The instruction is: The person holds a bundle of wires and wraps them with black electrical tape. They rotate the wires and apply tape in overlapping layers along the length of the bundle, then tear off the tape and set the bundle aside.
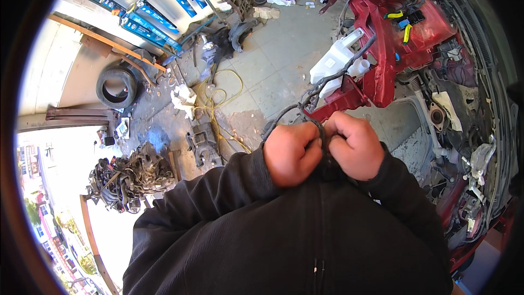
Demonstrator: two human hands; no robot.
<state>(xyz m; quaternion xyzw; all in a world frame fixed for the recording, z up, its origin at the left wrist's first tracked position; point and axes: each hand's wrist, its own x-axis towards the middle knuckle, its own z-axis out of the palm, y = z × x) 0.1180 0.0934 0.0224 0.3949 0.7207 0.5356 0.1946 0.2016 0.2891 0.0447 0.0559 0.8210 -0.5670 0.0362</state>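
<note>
My left hand (291,154) and my right hand (355,145) are close together in front of my chest, both with fingers curled in. Between them runs a black wiring harness (312,98), gripped by both hands. One loop of it bends out past my left knuckles. The rest stretches up and right, across a white plastic reservoir (332,64) beside the red car's stripped front frame (376,68). My fingertips and the piece of harness inside them are mostly hidden.
The open engine bay (436,84) lies to my right. On the left floor are an engine (131,177), a tyre (116,87), a yellow cable (213,112) and a crumpled white cloth (184,100). Blue boxes (158,16) hang along the far-left wall.
</note>
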